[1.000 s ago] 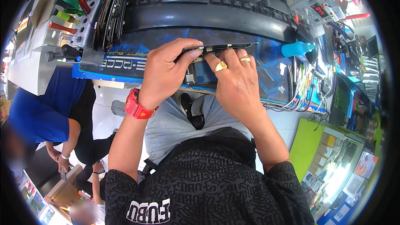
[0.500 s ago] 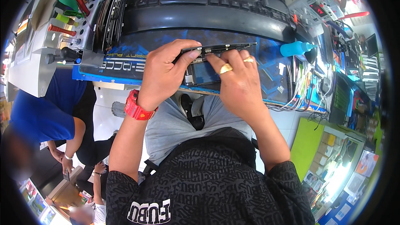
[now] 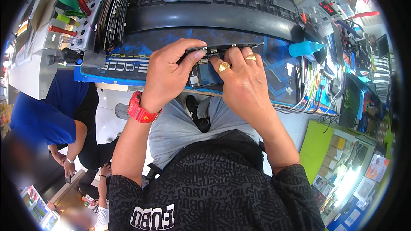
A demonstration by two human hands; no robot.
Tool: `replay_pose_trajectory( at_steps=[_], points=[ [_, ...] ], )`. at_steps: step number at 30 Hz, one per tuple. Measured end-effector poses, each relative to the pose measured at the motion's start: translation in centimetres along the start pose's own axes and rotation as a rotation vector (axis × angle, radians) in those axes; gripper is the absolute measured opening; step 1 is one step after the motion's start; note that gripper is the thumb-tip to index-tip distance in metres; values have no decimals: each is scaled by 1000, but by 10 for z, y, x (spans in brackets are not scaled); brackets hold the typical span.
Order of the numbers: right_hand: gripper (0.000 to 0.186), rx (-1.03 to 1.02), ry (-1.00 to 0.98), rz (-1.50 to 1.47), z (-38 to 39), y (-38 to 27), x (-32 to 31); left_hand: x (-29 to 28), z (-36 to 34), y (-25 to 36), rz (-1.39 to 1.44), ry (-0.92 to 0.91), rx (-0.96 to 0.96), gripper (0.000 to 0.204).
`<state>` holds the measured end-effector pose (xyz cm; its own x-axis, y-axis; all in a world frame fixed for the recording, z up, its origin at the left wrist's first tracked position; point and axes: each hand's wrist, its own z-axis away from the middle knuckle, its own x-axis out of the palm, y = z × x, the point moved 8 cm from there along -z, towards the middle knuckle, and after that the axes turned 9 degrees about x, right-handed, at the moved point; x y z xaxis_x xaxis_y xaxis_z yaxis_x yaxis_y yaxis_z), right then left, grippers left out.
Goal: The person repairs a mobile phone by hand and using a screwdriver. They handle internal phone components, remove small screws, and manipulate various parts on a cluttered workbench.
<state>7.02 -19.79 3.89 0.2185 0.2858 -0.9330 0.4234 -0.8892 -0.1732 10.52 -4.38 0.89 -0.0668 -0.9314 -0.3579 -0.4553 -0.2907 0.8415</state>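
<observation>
An opened phone [image 3: 208, 75] lies near the mat's front edge, its dark battery area and small inner parts showing. Above it a thin black phone panel [image 3: 246, 45] is tilted up on its edge, with small light tabs along it. My left hand [image 3: 169, 66] pinches the left end of this panel between thumb and fingers. Over the right part of the phone, my right hand [image 3: 246, 81] has its fingers bent in against the parts below the panel. Its fingertips are mostly hidden, so what they grip cannot be made out.
A large black keyboard [image 3: 188, 17] lies behind the blue-black work mat [image 3: 128, 45]. To the right stand a light-blue bottle [image 3: 302, 49] and a bundle of cables [image 3: 308, 87]. A tool rack [image 3: 87, 30] and upright thin panels [image 3: 114, 13] are left. A person in blue [image 3: 47, 107] is nearby.
My right hand has shifted slightly left and its fingers have bent further in toward the phone. The left hand keeps its pinch on the panel, almost unmoved.
</observation>
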Motion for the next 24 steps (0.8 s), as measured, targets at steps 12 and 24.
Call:
replay_pose_trajectory(
  at_steps=[12,24],
  points=[
    [35,-2,73,-16,8,3,-10,-1,-1,0,18,81,11,19],
    [40,63,128,-187,37,8,-14,-1,3,-8,57,55,-78,19]
  ],
)
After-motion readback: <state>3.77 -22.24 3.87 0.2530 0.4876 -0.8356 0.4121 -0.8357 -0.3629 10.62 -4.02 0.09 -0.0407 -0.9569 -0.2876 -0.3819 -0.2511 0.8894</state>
